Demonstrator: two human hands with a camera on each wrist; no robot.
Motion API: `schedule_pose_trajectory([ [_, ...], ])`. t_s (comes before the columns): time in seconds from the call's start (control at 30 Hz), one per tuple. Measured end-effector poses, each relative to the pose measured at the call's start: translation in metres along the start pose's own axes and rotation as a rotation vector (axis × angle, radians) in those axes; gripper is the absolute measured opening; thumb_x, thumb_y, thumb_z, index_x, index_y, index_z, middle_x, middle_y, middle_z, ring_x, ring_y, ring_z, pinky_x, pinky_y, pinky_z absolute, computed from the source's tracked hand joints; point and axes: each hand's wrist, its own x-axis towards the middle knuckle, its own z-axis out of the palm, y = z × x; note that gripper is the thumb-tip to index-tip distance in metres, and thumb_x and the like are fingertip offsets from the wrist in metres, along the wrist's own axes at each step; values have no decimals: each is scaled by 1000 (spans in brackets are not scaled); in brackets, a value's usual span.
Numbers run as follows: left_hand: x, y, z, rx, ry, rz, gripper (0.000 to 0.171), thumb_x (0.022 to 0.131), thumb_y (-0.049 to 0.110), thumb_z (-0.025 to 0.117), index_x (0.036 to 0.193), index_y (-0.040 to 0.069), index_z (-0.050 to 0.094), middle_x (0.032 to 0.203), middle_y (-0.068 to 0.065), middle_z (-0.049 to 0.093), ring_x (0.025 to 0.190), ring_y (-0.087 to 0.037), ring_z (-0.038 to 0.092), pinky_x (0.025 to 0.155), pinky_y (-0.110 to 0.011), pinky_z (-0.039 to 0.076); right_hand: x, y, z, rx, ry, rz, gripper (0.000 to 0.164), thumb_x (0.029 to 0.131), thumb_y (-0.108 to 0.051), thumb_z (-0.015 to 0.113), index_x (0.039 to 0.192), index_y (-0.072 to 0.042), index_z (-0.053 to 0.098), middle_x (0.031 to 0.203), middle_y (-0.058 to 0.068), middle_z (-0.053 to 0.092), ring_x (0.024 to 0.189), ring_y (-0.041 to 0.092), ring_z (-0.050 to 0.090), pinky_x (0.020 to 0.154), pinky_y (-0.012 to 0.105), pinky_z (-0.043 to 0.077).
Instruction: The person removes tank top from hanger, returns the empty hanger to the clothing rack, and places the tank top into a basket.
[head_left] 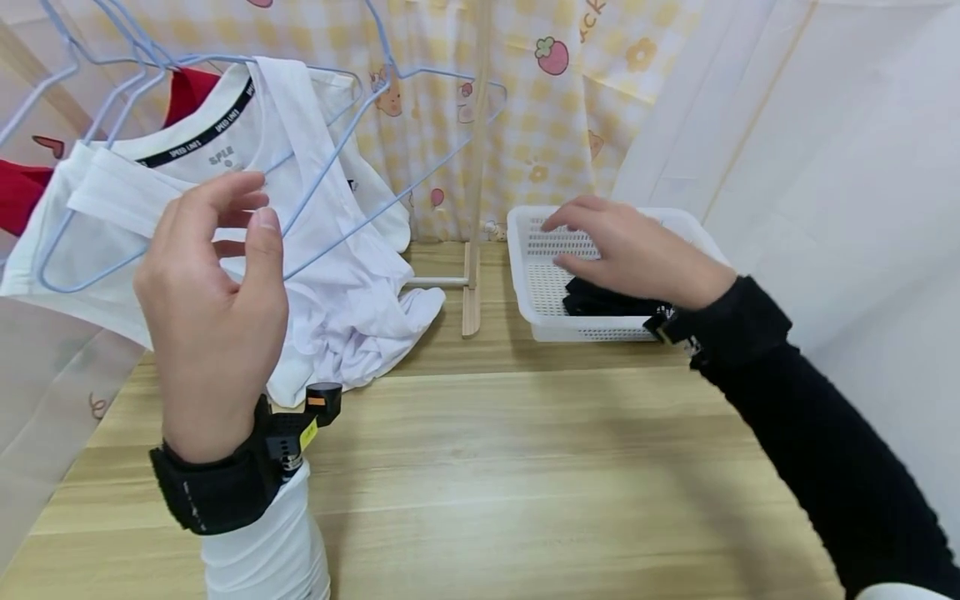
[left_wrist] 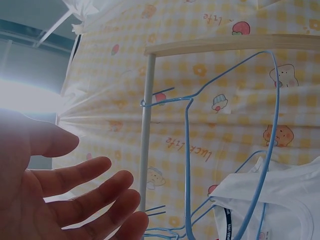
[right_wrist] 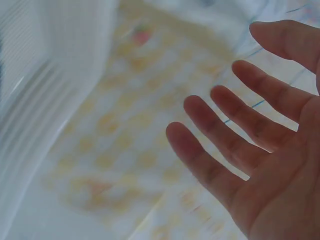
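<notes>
My left hand (head_left: 213,308) is raised in front of a white sleeveless top (head_left: 337,275) on a blue hanger. Its fingers bend loosely with nothing between them; in the left wrist view the fingers (left_wrist: 95,200) spread apart near an unloaded blue hanger (left_wrist: 187,150). Over the white plastic basket (head_left: 528,312) hovers my right hand (head_left: 626,246), its palm down and fingers relaxed. Beneath it, folded black cloth (head_left: 603,300) lies in the basket, partly hidden by the hand. The right wrist view shows that hand's fingers (right_wrist: 220,155) extended and holding nothing.
A wooden rack post (head_left: 474,167) stands between the clothes and the basket. White and red garments (head_left: 191,92) hang at the left on blue hangers. A checkered curtain (head_left: 577,108) closes the back, above the wooden table (head_left: 480,467).
</notes>
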Motion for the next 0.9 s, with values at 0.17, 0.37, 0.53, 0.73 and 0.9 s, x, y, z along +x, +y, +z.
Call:
schedule_pose_trajectory([
  [0.17,3,-2,0,7,-19,1,38,110,26,54,141,11,71,130,-11,75,119,-21,65,93,-13,44,-16,-37,14,82,92,-59,34,109,-22,67,141,-11,68,139,8,71,127,27,67,106,48,53],
  [0.37,4,-3,-1,28,-44,-11,38,111,23,54,142,8,69,130,-12,74,119,-21,64,94,-14,44,-36,-54,30,234,216,-42,30,108,-21,68,137,-15,72,134,1,75,117,19,72,100,41,57],
  [0.53,6,-6,-4,48,-29,-40,37,112,21,54,142,6,69,135,-9,74,122,-21,65,95,-14,44,-49,-54,38,285,288,-22,26,107,-19,70,133,-18,75,130,-4,76,109,9,73,96,25,57],
  [0.73,15,-23,-15,169,110,-163,39,112,25,53,145,8,68,147,-6,66,133,-18,59,108,-19,44,-55,-52,38,272,320,-20,27,106,-16,71,132,-22,76,128,-7,77,104,4,71,90,13,51],
  [0.9,29,-50,-26,262,230,-263,42,111,25,55,151,12,62,159,-5,55,147,-12,44,124,-23,31,-56,-52,37,263,337,-32,29,105,-13,72,132,-24,76,128,-6,78,103,5,71,87,12,50],
])
